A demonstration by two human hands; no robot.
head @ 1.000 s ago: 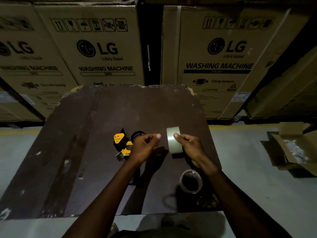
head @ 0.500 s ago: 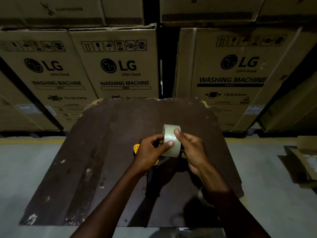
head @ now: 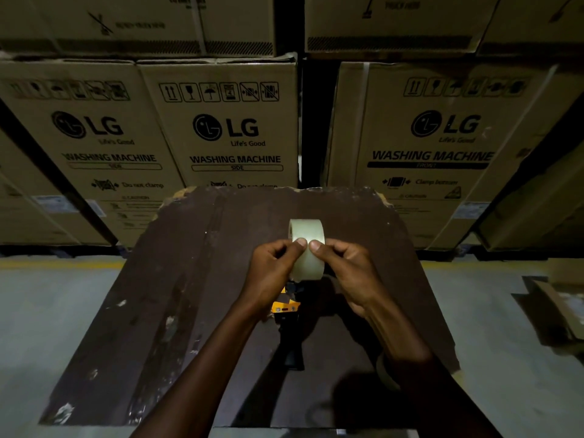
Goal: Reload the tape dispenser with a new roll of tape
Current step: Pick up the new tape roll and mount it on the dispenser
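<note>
A pale new roll of tape stands on edge above the dark brown board, held between both hands. My left hand grips its left side and my right hand its right side, both thumbs pressed on the roll's outer face. Below the roll, the yellow and black tape dispenser lies on the board, its black handle pointing toward me. The hands hide most of the dispenser's upper part. An empty tape core peeks out beside my right forearm.
Stacked cardboard washing-machine boxes form a wall right behind the board. Grey concrete floor with a yellow line lies on both sides. An opened carton sits on the floor at the right.
My left hand came over from the dispenser to the roll, and both hands now hold it above the dispenser with thumbs side by side. The view tilted upward, toward the boxes.
</note>
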